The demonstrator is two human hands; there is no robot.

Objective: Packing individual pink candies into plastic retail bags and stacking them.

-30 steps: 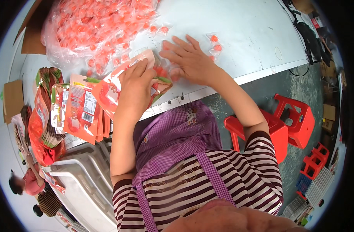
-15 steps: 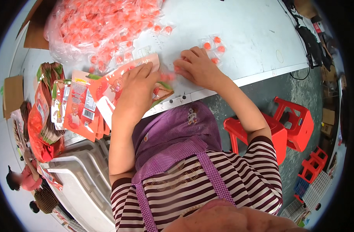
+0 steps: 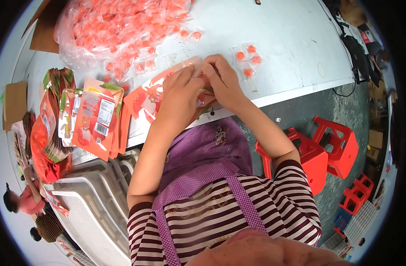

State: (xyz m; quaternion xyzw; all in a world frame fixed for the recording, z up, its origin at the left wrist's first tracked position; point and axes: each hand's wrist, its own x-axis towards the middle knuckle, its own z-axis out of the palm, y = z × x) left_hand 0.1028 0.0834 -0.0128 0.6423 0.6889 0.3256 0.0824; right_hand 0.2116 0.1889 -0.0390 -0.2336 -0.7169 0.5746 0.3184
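A pink-and-white printed pouch lies tilted near the table's front edge. My left hand grips it from above, covering its middle. At the pouch's right end, the bent fingers of my right hand almost meet the left fingers. A reddish bit shows between the hands, but what the right fingers hold is hidden. Several orange-red candies in clear wrappers lie just right of my right hand. Beyond the pouch, a large clear plastic bag spills many more of these wrapped candies onto the table.
Left of the pouch lie stacked printed pouches and a bundle of folded ones. White plastic crates stand below the table's edge. Red stools are on the floor to the right. Two people are at the far left.
My right hand has moved left, off the table beside the loose candies, to the pouch. My left hand and the pouch have shifted right, so the hands are now together.
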